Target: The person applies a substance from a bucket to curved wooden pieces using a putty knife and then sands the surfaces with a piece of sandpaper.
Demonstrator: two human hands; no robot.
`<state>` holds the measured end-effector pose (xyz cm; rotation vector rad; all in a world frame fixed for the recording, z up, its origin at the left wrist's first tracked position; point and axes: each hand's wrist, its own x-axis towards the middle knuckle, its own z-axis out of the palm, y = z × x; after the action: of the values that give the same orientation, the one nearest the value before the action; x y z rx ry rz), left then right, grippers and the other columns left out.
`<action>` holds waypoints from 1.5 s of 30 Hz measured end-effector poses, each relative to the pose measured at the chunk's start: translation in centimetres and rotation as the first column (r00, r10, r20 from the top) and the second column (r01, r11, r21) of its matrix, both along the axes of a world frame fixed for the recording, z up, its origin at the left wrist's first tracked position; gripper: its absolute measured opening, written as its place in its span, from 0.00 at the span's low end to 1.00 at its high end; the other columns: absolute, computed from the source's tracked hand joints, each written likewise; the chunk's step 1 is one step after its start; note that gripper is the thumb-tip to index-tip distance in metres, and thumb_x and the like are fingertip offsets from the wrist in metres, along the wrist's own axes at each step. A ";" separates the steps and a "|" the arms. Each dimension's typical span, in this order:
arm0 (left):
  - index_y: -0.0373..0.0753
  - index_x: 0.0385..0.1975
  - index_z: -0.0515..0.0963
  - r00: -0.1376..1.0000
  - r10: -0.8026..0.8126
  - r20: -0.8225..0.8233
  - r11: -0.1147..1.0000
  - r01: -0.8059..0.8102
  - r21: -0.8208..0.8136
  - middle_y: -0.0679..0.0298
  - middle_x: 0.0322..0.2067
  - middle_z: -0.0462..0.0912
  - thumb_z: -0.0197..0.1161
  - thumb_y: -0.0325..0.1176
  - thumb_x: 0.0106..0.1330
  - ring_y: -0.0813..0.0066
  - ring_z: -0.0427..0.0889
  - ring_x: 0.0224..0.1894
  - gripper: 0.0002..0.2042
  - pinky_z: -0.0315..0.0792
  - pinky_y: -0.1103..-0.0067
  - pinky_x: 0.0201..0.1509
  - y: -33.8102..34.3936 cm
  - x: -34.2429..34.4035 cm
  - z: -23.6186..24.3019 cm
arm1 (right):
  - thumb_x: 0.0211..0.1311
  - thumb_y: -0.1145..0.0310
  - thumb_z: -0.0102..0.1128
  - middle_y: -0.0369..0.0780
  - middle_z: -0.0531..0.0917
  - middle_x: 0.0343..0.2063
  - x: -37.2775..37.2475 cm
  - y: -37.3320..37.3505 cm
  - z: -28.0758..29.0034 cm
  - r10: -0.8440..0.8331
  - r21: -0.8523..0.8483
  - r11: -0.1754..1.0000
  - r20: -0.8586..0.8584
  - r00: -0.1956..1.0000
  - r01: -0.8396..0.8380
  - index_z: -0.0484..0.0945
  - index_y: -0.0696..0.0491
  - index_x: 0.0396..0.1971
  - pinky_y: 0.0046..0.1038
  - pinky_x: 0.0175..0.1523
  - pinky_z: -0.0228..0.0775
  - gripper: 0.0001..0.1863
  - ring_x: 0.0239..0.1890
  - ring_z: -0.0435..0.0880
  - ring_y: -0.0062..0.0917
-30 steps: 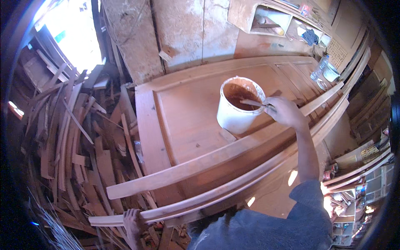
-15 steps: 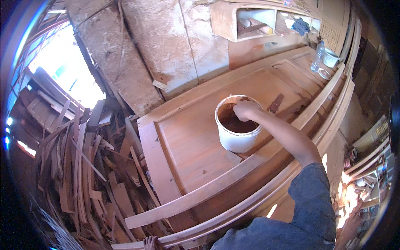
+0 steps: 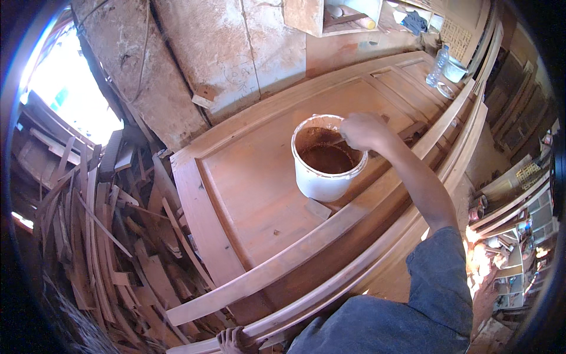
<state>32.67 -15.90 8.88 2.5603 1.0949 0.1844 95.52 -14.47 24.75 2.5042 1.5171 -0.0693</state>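
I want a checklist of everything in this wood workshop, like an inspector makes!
Surface: wooden door panel lying flat, reddish-brown.
Job's things: white bucket of brown liquid stands on the panel; long curved wooden strips cross in front of it.
Clutter: heap of scrap wood on the left; clear bottle at the panel's far end.
Hands: right hand over the bucket's rim, closed on something hidden; left hand at the near strip's end.
Cables: thin wire hanging on the wall.
Surroundings: rough wall, bright opening, shelves on the right.
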 end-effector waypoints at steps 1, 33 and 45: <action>0.40 0.49 0.77 1.000 0.004 0.002 1.000 -0.004 0.000 0.56 0.40 0.81 0.79 0.49 0.43 0.50 0.77 0.48 0.33 0.68 0.57 0.57 -0.1 0.0 0.0 | 0.52 0.71 0.61 0.48 0.86 0.31 0.1 -0.5 0.4 0.014 -0.008 1.000 0.010 1.000 -0.014 0.85 0.54 0.27 0.44 0.44 0.77 0.06 0.41 0.85 0.44; 0.33 0.45 0.71 0.803 -0.216 0.556 0.825 0.455 -0.336 0.49 0.33 0.81 0.58 0.42 0.74 0.62 0.83 0.35 0.16 0.74 0.64 0.39 20.9 47.1 6.1 | 0.59 0.71 0.61 0.41 0.80 0.34 -3.2 -6.9 5.0 -0.032 0.189 0.981 -0.007 0.999 0.033 0.77 0.49 0.43 0.41 0.32 0.79 0.12 0.29 0.84 0.42; 0.37 0.58 0.58 0.656 0.751 0.075 -0.212 0.348 -0.913 0.51 0.58 0.68 0.48 0.35 0.79 0.61 0.82 0.51 0.14 0.79 0.69 0.60 8.6 32.8 10.1 | 0.60 0.73 0.56 0.46 0.80 0.35 -7.2 5.7 -1.4 0.419 -0.041 0.907 -0.030 0.908 -0.420 0.79 0.57 0.34 0.38 0.35 0.81 0.06 0.33 0.87 0.39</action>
<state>65.46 -7.31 18.94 0.4762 0.7479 0.2201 88.34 -8.82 23.40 2.0908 2.0008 -0.0603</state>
